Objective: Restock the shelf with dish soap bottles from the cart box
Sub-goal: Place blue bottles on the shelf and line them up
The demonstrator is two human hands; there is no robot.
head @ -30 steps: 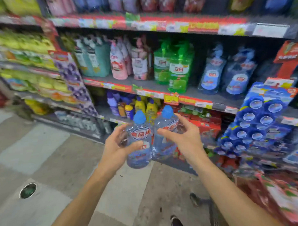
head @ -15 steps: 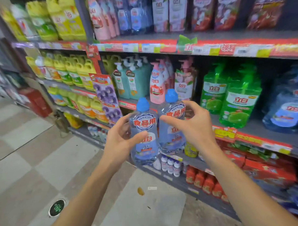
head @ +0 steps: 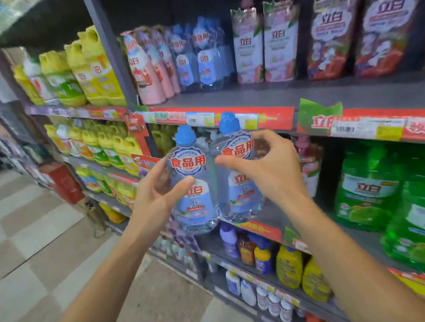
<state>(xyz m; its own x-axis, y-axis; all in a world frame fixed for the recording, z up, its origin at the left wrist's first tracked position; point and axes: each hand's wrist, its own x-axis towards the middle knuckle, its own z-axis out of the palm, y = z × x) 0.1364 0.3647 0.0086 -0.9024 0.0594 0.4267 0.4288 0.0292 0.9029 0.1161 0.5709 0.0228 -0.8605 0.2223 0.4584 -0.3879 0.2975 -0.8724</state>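
I hold two clear dish soap bottles with blue caps side by side, one per hand, in front of the shelving. My left hand wraps the left bottle at its waist, thumb across the front label and fingers behind, so that grip is closed on it. My right hand clasps the right bottle from its outer side, thumb on the front below the round label, fingers curled round the back; that grip is closed on its bottle too. The two bottles touch along their flanks, which I judge keeps them steady as a pair and lets both go up in one move.

Both stand upright with labels towards me, the way the stock faces out. Matching blue-capped bottles sit on the upper shelf, above my pair and a little behind it, between pink bottles to their left and white pouches to their right. My bottles hang just below that shelf's red price strip, with caps level with it, so I judge they belong up there and have to rise over the edge. The cart box is not in view.
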